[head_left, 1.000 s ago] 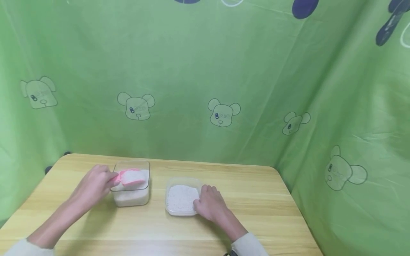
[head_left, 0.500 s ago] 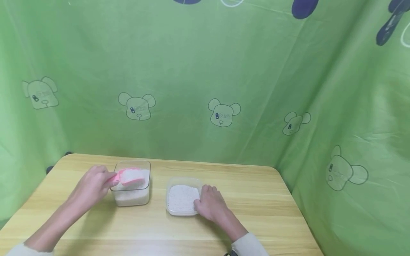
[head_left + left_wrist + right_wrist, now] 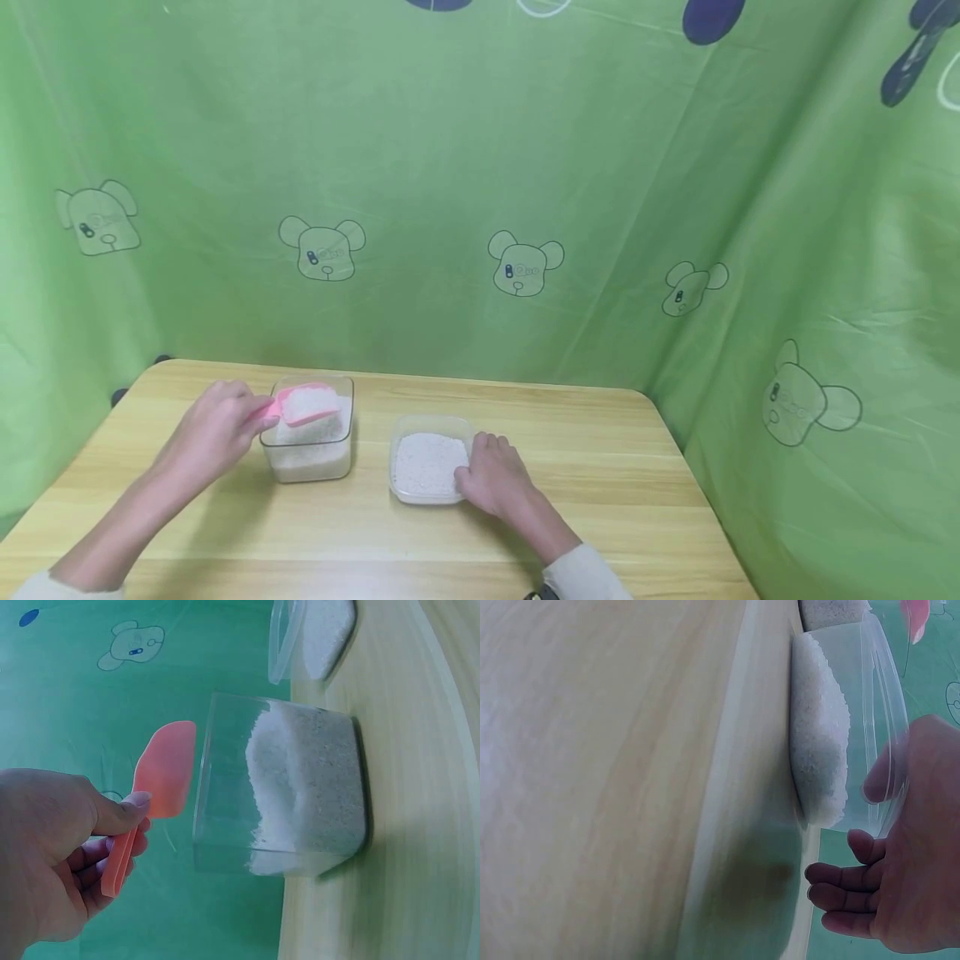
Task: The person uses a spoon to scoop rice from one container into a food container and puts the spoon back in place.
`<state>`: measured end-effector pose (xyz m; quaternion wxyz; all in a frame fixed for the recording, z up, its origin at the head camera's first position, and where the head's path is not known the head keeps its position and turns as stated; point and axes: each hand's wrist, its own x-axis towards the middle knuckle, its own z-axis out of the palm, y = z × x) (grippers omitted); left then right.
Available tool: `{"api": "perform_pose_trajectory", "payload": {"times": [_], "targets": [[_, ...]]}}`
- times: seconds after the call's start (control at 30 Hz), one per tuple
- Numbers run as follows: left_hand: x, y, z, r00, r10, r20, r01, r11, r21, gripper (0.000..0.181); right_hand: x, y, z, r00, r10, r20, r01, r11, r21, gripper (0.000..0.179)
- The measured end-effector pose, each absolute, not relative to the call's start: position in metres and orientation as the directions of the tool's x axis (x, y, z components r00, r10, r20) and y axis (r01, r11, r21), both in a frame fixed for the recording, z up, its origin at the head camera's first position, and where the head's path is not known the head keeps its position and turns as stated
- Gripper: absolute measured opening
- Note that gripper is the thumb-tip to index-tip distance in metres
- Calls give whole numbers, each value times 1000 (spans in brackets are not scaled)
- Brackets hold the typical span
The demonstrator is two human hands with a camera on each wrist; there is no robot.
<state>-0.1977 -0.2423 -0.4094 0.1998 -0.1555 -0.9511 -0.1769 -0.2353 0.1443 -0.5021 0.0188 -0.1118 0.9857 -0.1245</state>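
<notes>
My left hand [image 3: 213, 429] grips the handle of a pink scoop [image 3: 310, 403], the thumb pressed along it. White grains that look like rice fill the scoop's bowl. In the left wrist view the scoop [image 3: 166, 769] is clear of the rim of a square, see-through container [image 3: 232, 765], which is partly filled with the same white grains [image 3: 274, 784]. My right hand [image 3: 497, 475] holds the right rim of a lower clear plastic tub, thumb inside and fingers outside. White grains [image 3: 821, 742] lie in this tub [image 3: 861, 690] too.
Both containers stand on a light wooden table [image 3: 600, 450], the tub to the right of the taller container. A green curtain [image 3: 420, 325] with printed bear heads hangs behind the table and along its sides.
The scoop with its grains has risen slightly over the taller container, and my left hand has lifted with it. My right hand keeps its place at the tub.
</notes>
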Motion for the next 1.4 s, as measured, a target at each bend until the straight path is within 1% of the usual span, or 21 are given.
{"api": "perform_pose_trajectory", "payload": {"times": [0.17, 0.37, 0.7, 0.9, 1.1, 1.4], "targets": [[-198, -236, -404, -858, 241, 454, 394, 875, 281, 22, -236, 146, -502, -975, -223, -12, -213, 944, -250, 37], [-199, -223, -399, -858, 259, 444, 411, 865, 289, 24, -236, 147, -501, -976, -219, -14, -208, 945, -254, 37], [-209, -199, -396, -816, 316, 483, 481, 835, 268, 21, -234, 146, -501, -974, -224, -17, -213, 946, -243, 36], [-211, -186, -393, -830, 317, 458, 475, 832, 286, 20, -234, 146, -502, -973, -233, -6, -225, 948, -226, 34], [-214, -176, -393, -842, 325, 431, 468, 837, 283, 22, -234, 146, -501, -973, -230, -5, -222, 946, -236, 36], [-219, -158, -397, -823, 356, 442, 498, 827, 261, 18, -232, 146, -500, -972, -234, -12, -226, 947, -228, 36]]}}
